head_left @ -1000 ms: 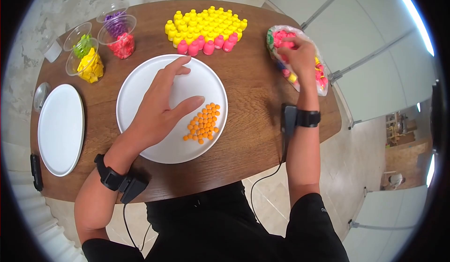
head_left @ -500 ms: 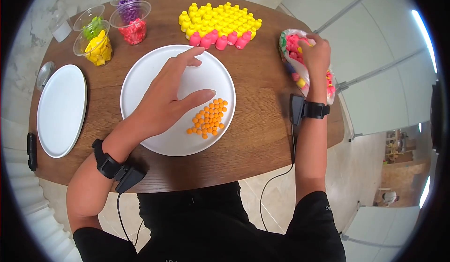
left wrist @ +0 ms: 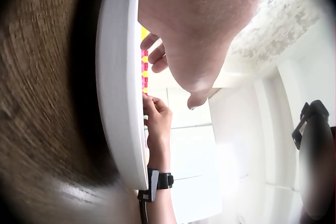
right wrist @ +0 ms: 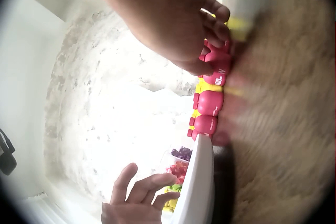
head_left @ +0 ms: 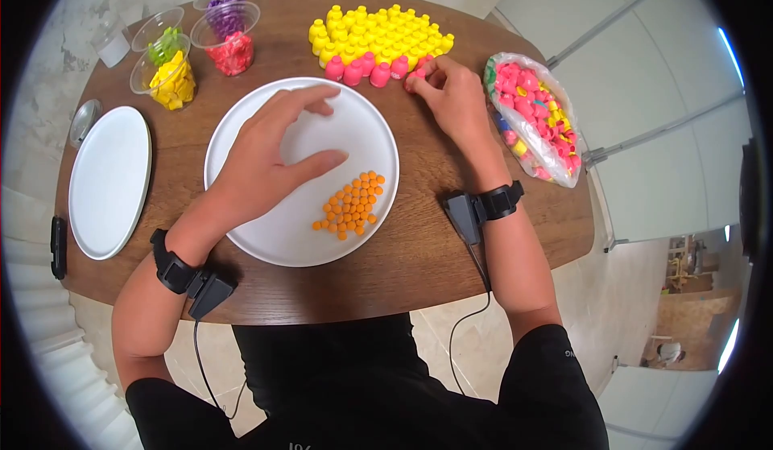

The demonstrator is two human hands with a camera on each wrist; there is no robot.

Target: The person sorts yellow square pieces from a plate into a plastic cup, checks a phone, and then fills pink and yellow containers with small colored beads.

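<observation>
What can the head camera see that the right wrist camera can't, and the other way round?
Only the head view shows the orange dots and the small plate.

Only the right wrist view shows a readable "00" in white print on a pink bottle.

Both show the yellow bottles, the big plate, the left hand and the right hand.

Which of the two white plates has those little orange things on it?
The central plate, partly hidden by the left hand in the head view. Only it carries orange pellets; the other plate lies farther left.
</observation>
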